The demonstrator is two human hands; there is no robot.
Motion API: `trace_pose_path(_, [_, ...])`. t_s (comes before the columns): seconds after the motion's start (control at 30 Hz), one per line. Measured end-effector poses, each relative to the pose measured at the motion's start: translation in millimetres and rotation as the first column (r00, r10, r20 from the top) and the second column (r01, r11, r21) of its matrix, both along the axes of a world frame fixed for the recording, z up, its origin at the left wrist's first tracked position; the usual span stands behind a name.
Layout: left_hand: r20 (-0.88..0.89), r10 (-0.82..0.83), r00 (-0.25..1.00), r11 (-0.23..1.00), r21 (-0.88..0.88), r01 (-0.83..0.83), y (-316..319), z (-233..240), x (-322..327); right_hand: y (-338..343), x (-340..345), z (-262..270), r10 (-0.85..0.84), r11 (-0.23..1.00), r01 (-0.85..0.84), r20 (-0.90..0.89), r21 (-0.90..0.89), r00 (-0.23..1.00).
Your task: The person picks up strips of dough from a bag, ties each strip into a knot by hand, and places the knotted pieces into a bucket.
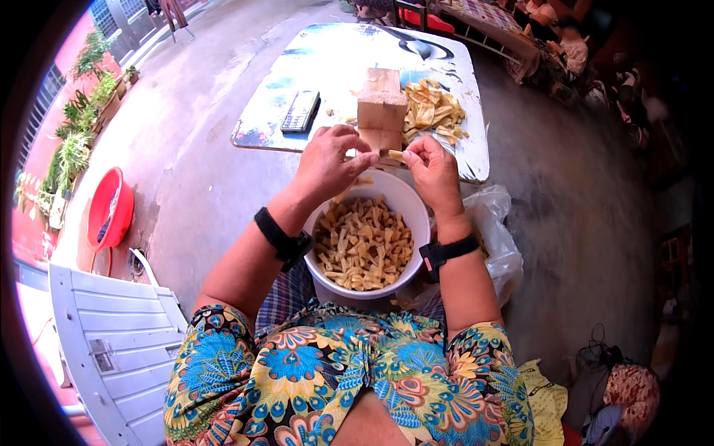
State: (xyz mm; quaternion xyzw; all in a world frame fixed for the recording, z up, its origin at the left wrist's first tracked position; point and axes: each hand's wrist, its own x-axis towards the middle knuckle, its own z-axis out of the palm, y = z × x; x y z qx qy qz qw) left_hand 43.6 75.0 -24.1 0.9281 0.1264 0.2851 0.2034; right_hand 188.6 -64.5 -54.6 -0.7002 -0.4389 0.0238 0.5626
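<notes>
My right hand [434, 167] pinches the end of a short, pale yellow strip [396, 155] that looks like dried bean curd skin. Facing it, my left hand [334, 159] has its thumb and fingers curled close to the strip's other end; whether they touch it I cannot tell. Both hands are over the far rim of a white plastic bucket [422, 223]. Inside the bucket lie many small bundled or knotted yellow-brown pieces [365, 245]. Just beyond my fingers stands a stepped wooden block [382, 108]. Loose flat yellow strips [432, 111] are heaped to the right of the block.
A low painted table [329, 56] carries the block and a black calculator-like device [300, 111]. Right of the bucket sits a clear plastic bag [502, 262]. At left are a red basin [125, 214] and a white slatted panel [122, 334]. People [572, 53] sit at another table, far right.
</notes>
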Motion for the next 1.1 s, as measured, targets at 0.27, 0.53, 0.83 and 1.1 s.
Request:
trace_pose_path(0.27, [0.103, -0.229, 0.968, 0.943, -0.223, 0.247, -17, 35, -17, -56, -2, 24, 0.396, 0.918, -0.363, -0.405, 0.159, 0.824])
trace_pose_path(0.53, [-0.062, -0.269, 0.961, 0.948, -0.197, 0.252, -37, 20, -31, -61, -43, 58, 0.375, 0.893, -0.334, -0.085, 0.301, 0.923])
trace_pose_path(0.83, [0.525, -0.189, 0.830, -0.270, -0.840, 0.470, -49, 20, -22, -40, -60, 29, 0.449, 0.828, -0.415, -0.003, 0.376, 0.893])
trace_pose_path(1.1, [0.657, -0.088, 0.748, 0.205, -0.723, 0.660, -63, -9, -1, -29, -53, 8, 0.738, 0.674, -0.165, -0.667, 0.721, 0.101])
